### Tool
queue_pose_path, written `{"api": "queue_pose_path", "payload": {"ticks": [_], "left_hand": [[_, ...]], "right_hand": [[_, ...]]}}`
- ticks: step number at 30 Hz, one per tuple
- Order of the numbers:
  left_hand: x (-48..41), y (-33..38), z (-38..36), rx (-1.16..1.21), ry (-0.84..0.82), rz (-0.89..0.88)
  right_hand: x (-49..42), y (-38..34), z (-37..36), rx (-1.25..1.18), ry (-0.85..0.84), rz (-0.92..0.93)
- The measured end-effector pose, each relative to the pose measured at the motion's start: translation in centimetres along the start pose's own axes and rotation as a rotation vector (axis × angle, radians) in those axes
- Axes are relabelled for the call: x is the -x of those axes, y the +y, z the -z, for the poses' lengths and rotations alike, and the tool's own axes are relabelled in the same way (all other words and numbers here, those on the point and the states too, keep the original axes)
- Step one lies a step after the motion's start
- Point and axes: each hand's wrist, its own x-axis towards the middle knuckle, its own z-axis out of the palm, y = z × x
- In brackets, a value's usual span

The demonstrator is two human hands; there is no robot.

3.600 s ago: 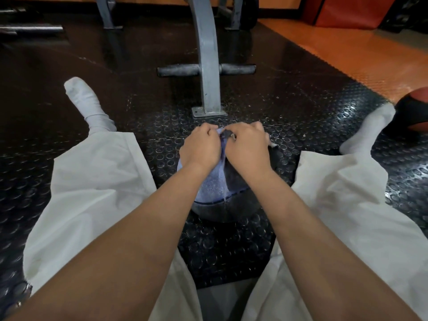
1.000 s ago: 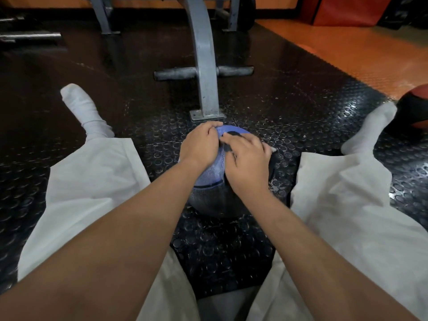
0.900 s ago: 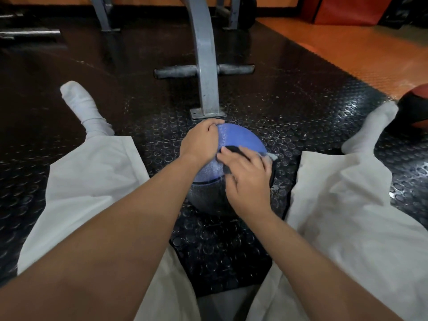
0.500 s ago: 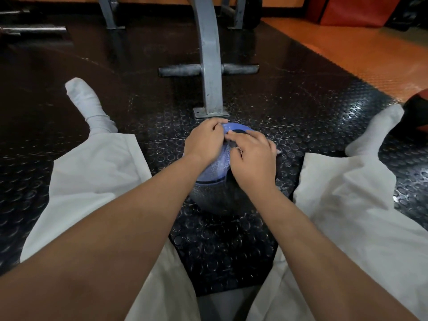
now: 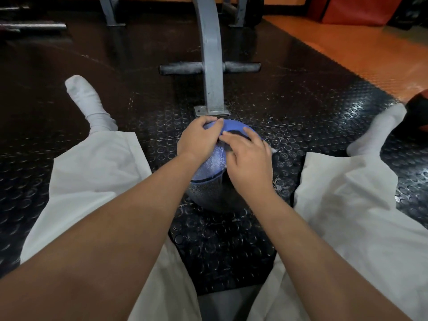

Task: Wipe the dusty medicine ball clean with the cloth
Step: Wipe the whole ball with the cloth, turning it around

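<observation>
A blue and dark grey medicine ball (image 5: 208,165) sits on the black studded floor mat between my spread legs. My left hand (image 5: 199,140) grips its top left, fingers curled over the crown. My right hand (image 5: 249,163) lies on the ball's upper right with the fingers stretched out fairly flat, pressing the cloth against it. The cloth (image 5: 272,149) is almost all hidden under that hand. Only a pale corner sticks out to the right and a dark fold shows under the fingertips.
A grey machine post (image 5: 212,66) with a bolted foot plate (image 5: 212,111) stands just beyond the ball. A second, red and black ball (image 5: 418,112) lies at the far right by my right foot (image 5: 379,133). Orange flooring (image 5: 347,47) starts at the back right.
My right hand has slid with the cloth from the ball's top down toward its right side, uncovering more blue at the crown. My left hand has kept its hold on the top left.
</observation>
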Motion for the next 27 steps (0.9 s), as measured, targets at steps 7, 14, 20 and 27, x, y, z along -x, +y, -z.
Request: {"api": "queue_pose_path", "payload": {"ticks": [7,14,20,27], "left_hand": [[-0.5,-0.3,0.8,0.058,-0.002,0.037],[-0.2,-0.3,0.3,0.057,-0.014,0.008],[-0.3,0.1,-0.2,0.018,0.008,0.012],[-0.2,-0.1,0.2,0.061,-0.001,0.004]], "right_hand": [[4.1,0.9,-2.0,0.044,0.046,0.25],[1.7,0.7,-0.6,0.075,-0.018,0.21],[-3.2,0.1,0.2,0.016,-0.113,-0.052],[3.6,1.4,-0.9,-0.044,0.033,0.257]]}}
